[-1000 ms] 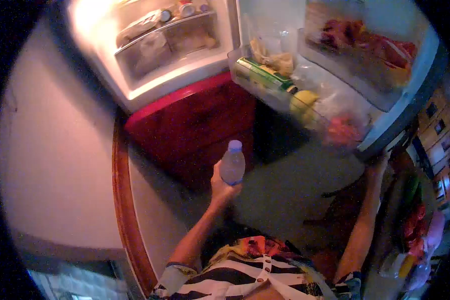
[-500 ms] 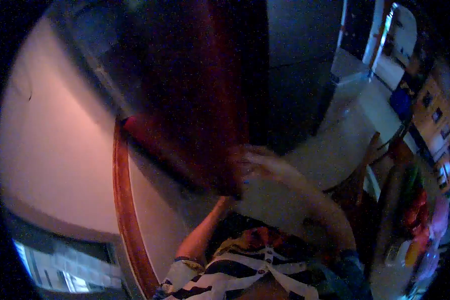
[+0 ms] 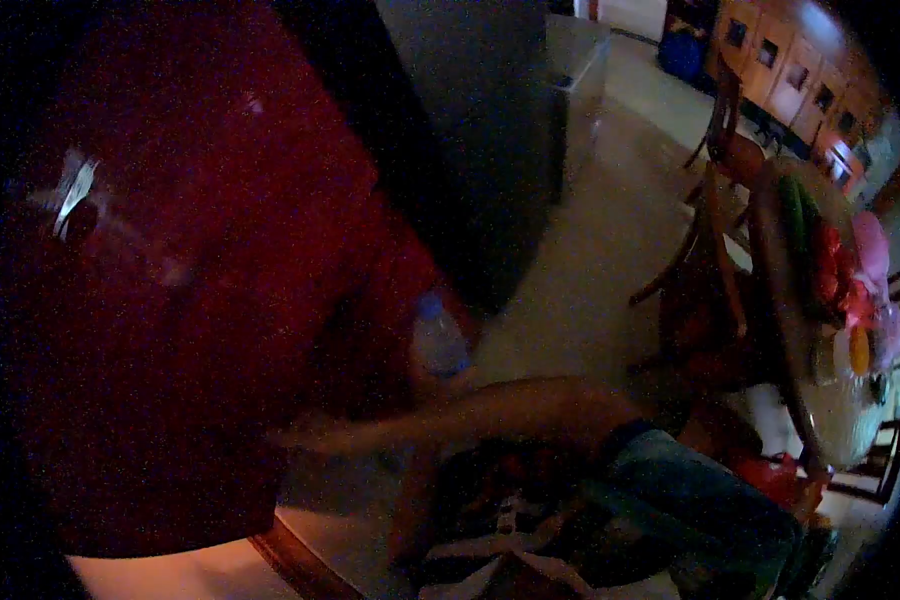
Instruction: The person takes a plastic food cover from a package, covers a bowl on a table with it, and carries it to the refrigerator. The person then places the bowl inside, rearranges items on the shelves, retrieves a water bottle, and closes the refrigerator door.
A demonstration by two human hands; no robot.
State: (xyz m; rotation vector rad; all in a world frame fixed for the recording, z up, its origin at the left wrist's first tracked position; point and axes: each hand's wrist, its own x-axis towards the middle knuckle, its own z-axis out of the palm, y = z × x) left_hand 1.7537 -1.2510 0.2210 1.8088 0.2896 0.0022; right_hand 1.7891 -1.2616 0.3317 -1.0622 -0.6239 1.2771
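A large, glossy dark-red door panel [image 3: 210, 340] fills the left side of the view, with a bright reflection on it. My right arm reaches leftward across my body, and my right hand [image 3: 315, 436] is at the lower part of the red panel. Its fingers look stretched out, though dim and blurred. A clear plastic bottle [image 3: 438, 342] with a blue cap stands upright near the panel's right edge. Around its base is my left hand [image 3: 442, 383], mostly in shadow, with the forearm running down behind my right arm.
A grey upright surface [image 3: 460, 130] rises beyond the red panel. Wooden chairs [image 3: 710, 260] stand to the right, by a table holding pink and red items [image 3: 850, 280]. Wooden cabinets [image 3: 785, 70] line the far right. A brown wooden trim [image 3: 295, 555] shows below.
The red panel has swung across to the left and now faces me broadly. My right hand has moved left and down with it. The bottle has come into view.
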